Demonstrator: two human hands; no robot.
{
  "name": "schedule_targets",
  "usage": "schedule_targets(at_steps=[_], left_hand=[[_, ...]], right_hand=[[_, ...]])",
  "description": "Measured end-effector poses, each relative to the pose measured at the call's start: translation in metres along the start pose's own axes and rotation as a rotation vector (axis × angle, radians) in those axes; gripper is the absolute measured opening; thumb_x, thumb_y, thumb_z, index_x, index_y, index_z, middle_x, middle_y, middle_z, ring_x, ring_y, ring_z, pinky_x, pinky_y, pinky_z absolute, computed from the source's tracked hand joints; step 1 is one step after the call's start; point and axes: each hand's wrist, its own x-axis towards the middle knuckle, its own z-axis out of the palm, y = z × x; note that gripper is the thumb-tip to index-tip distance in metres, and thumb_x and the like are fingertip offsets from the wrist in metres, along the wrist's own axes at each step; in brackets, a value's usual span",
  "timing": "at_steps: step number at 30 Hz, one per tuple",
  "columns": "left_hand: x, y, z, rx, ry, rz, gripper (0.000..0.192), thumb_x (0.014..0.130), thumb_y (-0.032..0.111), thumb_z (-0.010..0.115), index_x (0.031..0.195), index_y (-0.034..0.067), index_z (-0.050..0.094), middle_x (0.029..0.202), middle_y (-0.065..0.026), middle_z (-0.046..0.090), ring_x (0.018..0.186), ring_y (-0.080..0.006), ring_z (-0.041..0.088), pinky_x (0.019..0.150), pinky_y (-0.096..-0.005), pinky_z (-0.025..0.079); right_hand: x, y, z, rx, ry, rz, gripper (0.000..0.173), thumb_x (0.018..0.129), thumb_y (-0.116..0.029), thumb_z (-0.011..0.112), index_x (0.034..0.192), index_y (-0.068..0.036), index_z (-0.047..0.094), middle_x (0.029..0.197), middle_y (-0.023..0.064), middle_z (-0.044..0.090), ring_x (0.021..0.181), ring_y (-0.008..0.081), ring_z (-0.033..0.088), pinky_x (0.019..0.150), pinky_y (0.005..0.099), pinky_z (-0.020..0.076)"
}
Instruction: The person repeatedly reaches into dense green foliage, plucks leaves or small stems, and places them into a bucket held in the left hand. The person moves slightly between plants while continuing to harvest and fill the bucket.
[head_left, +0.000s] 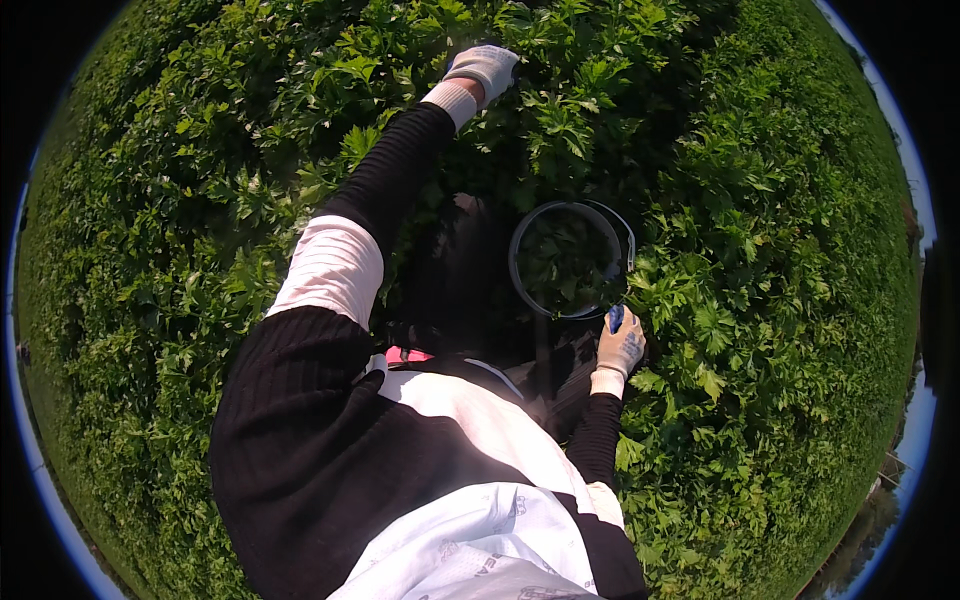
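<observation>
My left hand, in a white knit glove, reaches far forward into leafy green plants; its fingers are hidden, so what they touch cannot be told. My right hand, gloved too with blue-coated fingers, is beside the near right edge of a round bucket. Those fingers are curled, and whether they hold anything is unclear. Loose green leaves lie inside the bucket, and its curved handle rests over to the right side.
Dense low plants with lobed leaves surround me on the left and right. Dark shaded gaps run between the plants ahead, and the bucket stands in shade just in front of my body.
</observation>
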Motion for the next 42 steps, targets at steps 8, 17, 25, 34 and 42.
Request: schedule_targets(at_steps=[8,17,25,34,42], left_hand=[[-0.071,0.059,0.007,-0.889,0.507,0.233,0.025,0.075,0.012,0.067,0.100,0.013,0.064,0.095,-0.0108,0.064,0.091,-0.0293,0.061,0.078,-0.0379,0.050],[-0.128,0.081,0.028,-0.610,-0.278,0.164,0.040,0.081,0.034,0.067,0.114,0.011,0.059,0.098,-0.0131,0.065,0.087,-0.0279,0.063,0.075,-0.0369,0.049],[-0.082,-0.055,0.023,-0.810,0.381,-0.412,0.031,0.086,0.009,0.055,0.115,0.012,0.061,0.099,-0.0069,0.068,0.081,-0.0161,0.067,0.074,-0.0273,0.054],[-0.038,-0.057,0.073,-0.024,-0.119,-0.145,0.020,0.077,0.014,0.062,0.094,0.005,0.065,0.097,-0.0155,0.066,0.092,-0.0337,0.063,0.078,-0.0422,0.050],[-0.109,-0.026,0.089,-0.287,0.183,-0.196,0.021,0.081,0.017,0.059,0.101,0.012,0.057,0.099,-0.0091,0.060,0.096,-0.0292,0.058,0.080,-0.0398,0.048]], right_hand=[[0.001,-0.001,0.000,-0.025,-0.010,-0.026,0.037,0.082,-0.029,0.063,0.113,-0.010,0.057,0.111,0.0104,0.060,0.102,0.0300,0.057,0.088,0.0397,0.0456],[-0.003,0.002,-0.003,0.021,-0.020,-0.001,0.037,0.080,-0.028,0.065,0.113,-0.011,0.058,0.111,0.0116,0.060,0.101,0.0306,0.057,0.087,0.0400,0.0460],[0.001,-0.001,0.001,0.025,0.020,-0.013,0.033,0.080,-0.026,0.064,0.109,-0.010,0.060,0.108,0.0116,0.062,0.097,0.0311,0.060,0.084,0.0400,0.0480],[0.000,-0.002,0.000,0.002,0.029,-0.012,0.033,0.081,-0.027,0.064,0.109,-0.011,0.060,0.106,0.0119,0.062,0.097,0.0312,0.060,0.084,0.0394,0.0482],[0.000,-0.004,-0.004,-0.008,-0.066,0.027,0.037,0.082,-0.028,0.063,0.115,-0.012,0.057,0.111,0.0107,0.060,0.102,0.0295,0.057,0.088,0.0399,0.0459]])
